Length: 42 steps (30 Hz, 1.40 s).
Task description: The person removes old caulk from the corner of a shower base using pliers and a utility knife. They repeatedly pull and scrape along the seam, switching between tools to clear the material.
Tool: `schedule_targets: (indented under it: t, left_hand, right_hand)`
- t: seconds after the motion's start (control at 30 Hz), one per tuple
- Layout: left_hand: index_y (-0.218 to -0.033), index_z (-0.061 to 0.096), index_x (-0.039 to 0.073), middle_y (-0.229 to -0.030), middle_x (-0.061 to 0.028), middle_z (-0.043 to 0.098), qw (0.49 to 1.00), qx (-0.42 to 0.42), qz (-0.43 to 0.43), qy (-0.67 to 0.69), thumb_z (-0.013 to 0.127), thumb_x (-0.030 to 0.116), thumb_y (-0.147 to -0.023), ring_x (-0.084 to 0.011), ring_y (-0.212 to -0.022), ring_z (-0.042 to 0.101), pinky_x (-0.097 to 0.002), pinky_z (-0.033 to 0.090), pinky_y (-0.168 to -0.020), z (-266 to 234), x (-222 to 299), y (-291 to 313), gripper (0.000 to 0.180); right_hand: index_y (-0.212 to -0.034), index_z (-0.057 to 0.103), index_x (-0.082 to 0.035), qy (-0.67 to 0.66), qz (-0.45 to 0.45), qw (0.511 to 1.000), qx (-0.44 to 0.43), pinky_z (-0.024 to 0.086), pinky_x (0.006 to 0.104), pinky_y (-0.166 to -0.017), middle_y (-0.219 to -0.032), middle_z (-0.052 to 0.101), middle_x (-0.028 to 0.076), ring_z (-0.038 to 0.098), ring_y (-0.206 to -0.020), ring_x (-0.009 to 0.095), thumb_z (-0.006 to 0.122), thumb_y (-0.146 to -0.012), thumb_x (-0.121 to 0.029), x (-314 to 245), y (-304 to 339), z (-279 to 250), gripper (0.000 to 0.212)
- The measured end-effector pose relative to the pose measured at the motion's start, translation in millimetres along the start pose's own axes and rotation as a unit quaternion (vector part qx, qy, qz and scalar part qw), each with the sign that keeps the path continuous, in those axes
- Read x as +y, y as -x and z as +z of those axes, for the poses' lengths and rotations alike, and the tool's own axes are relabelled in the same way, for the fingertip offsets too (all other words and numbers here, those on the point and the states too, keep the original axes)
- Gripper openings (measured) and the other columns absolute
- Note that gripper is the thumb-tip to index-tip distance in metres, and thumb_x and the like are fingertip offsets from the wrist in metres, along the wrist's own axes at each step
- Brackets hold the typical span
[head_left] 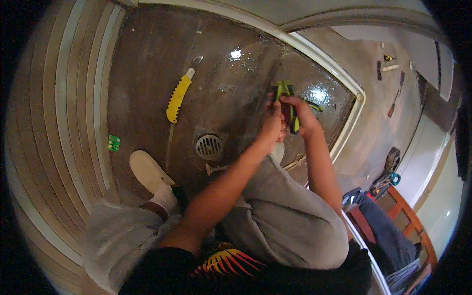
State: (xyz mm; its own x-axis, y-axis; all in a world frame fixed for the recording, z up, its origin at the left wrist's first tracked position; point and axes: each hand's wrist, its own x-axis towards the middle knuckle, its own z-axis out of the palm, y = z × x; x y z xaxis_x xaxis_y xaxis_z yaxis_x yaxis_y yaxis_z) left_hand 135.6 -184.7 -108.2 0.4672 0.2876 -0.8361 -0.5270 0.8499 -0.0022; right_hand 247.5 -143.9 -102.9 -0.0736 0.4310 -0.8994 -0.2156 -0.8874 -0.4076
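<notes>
In front of my right knee, both my hands are close together above the wet floor. My right hand (pixel 305 117) is closed around a green-and-black plier-like hand tool (pixel 294 126). The tool's head points away from me, and its two handles spread toward the right. Right beside it, my left hand (pixel 273 125) has its fingers curled in, thumb up against the tool. What those fingers pinch is hidden. To the left, a yellow utility knife (pixel 178 100) lies on the floor with its blade out, pointing away.
A round metal drain (pixel 209 146) is set in the floor near my feet. A small green packet (pixel 114 143) lies by the ribbed wall (pixel 64 98). Past the white raised sill (pixel 339 69) are a screwdriver (pixel 395 101), other tools and an orange wooden frame (pixel 418 228).
</notes>
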Motion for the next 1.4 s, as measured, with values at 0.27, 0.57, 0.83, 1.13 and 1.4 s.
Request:
schedule_targets:
  t: [0.27, 0.57, 0.83, 1.13, 1.4]
  left_hand:
    - [-0.079, 0.042, 0.014, -0.052, 0.0038, 0.036, 0.987, 0.009, 0.095, -0.127, 0.041, 0.054, -0.088, -0.0078, -0.04, 0.03, -0.0243, 0.024, -0.036, -7.2, 18.1, -18.6, 0.041]
    - [-0.079, 0.041, 0.013, -0.055, 0.003, 0.037, 0.99, 0.006, 0.131, -0.058, 0.039, 0.052, -0.09, -0.0078, -0.041, 0.029, -0.022, 0.023, -0.036, 20.6, 15.7, -31.7, 0.04]
    - [-0.074, 0.038, 0.014, -0.052, 0.0021, 0.039, 0.995, -0.065, 0.058, 0.038, 0.032, 0.054, -0.091, -0.0069, -0.038, 0.03, -0.0211, 0.022, -0.033, 50.1, 26.4, -39.3, 0.044]
    - [-0.089, 0.042, 0.02, -0.058, 0.0036, 0.039, 0.994, -0.062, 0.015, 0.093, 0.033, 0.058, -0.089, -0.0072, -0.038, 0.028, -0.0222, 0.022, -0.035, 52.7, 15.8, -53.8, 0.039]
    - [-0.077, 0.036, 0.021, -0.053, 0.0053, 0.035, 0.99, -0.039, 0.009, 0.132, 0.037, 0.06, -0.086, -0.0068, -0.037, 0.026, -0.0222, 0.021, -0.036, 58.5, 19.1, -43.3, 0.04]
  right_hand:
    - [-0.099, 0.06, -0.003, 0.508, -0.08, 0.857, 0.022, 0.041, 0.0278, -0.05, -0.066, 0.054, 0.002, 0.048, -0.052, 0.011, 0.061, -0.081, -0.032, -90.5, -1.0, -30.4, 0.033]
    - [-0.118, 0.055, -0.008, 0.614, -0.248, 0.747, 0.056, 0.04, 0.0269, -0.048, -0.067, 0.054, 0.002, 0.047, -0.055, 0.009, 0.054, -0.087, -0.028, -99.2, -10.8, -53.2, 0.037]
    - [-0.13, 0.04, -0.003, 0.415, -0.053, 0.908, 0.04, 0.049, 0.0302, -0.057, -0.084, 0.06, 0.009, 0.058, -0.074, 0.017, 0.051, -0.089, -0.028, -103.5, -5.5, -29.5, 0.049]
    - [-0.123, 0.042, -0.003, -0.043, 0.084, 0.96, -0.265, 0.052, 0.0332, -0.071, -0.113, 0.056, 0.019, 0.059, -0.093, 0.026, 0.04, -0.091, -0.042, -90.6, -32.7, -37.6, 0.05]
    - [-0.112, 0.048, -0.001, -0.01, 0.066, 0.993, -0.093, 0.05, 0.0304, -0.069, -0.098, 0.06, 0.013, 0.059, -0.079, 0.02, 0.041, -0.091, -0.039, -69.6, -43.3, -29.9, 0.044]
